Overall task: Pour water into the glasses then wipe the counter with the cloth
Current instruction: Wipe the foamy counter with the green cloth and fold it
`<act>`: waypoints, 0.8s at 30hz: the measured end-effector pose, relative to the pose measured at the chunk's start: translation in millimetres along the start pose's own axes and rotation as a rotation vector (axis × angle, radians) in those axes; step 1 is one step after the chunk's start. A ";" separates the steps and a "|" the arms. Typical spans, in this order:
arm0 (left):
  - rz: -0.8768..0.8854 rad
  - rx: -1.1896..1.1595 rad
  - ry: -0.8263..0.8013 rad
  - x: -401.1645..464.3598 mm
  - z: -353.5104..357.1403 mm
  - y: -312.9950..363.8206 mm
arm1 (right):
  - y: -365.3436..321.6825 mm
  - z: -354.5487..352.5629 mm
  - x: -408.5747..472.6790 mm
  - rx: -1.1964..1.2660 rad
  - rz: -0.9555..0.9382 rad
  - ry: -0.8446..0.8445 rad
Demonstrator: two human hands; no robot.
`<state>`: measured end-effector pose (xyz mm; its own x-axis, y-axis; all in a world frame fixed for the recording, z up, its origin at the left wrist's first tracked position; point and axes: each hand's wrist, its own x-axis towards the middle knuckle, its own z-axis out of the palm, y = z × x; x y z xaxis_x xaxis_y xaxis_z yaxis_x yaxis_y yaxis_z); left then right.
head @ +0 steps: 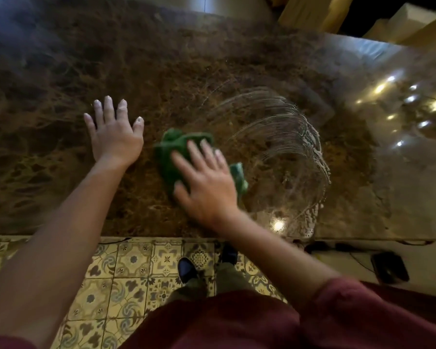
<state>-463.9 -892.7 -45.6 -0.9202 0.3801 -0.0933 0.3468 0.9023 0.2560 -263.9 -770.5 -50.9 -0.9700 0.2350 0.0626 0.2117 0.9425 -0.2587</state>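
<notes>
The right hand [207,190] lies flat, fingers spread, pressing the green cloth [179,152] on the counter [48,96] near its front edge. The left hand [115,134] rests flat and open beside it. Wet streaks [300,137] curve to the right. Water could drip off the front edge onto the floor [136,268]. No glasses show.

both hands [115,137] flat (fingers spread)

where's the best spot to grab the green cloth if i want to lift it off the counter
Probably the bunched far edge of the green cloth, pinched from above and the far side. It lies crumpled on the marble counter with raised folds there, while the right hand presses flat over its near half. The left hand rests apart.
</notes>
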 end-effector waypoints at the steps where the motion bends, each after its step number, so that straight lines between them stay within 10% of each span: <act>1: -0.006 0.001 0.000 0.4 0.9 -0.8 | -13.0 7.9 -30.4 0.009 -0.108 -0.018; 4: 0.008 0.033 0.027 -0.8 5.2 -1.9 | 10.1 -7.3 -73.4 0.000 -0.158 -0.124; 10: 0.006 0.066 0.046 -1.7 5.6 0.6 | 100.7 -49.9 61.5 -0.075 0.480 -0.038; 18: -0.001 0.061 0.066 2.1 12.9 -3.2 | -6.1 -3.5 -63.8 0.049 -0.193 -0.103; 24: 0.009 0.049 0.065 2.6 12.4 -5.9 | 90.1 -46.1 92.4 -0.052 0.356 -0.034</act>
<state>-466.2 -894.6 -59.3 -0.9262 0.3761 -0.0279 0.3625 0.9083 0.2090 -328.9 -652.9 -24.0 -0.8375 0.5438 -0.0546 0.5421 0.8139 -0.2090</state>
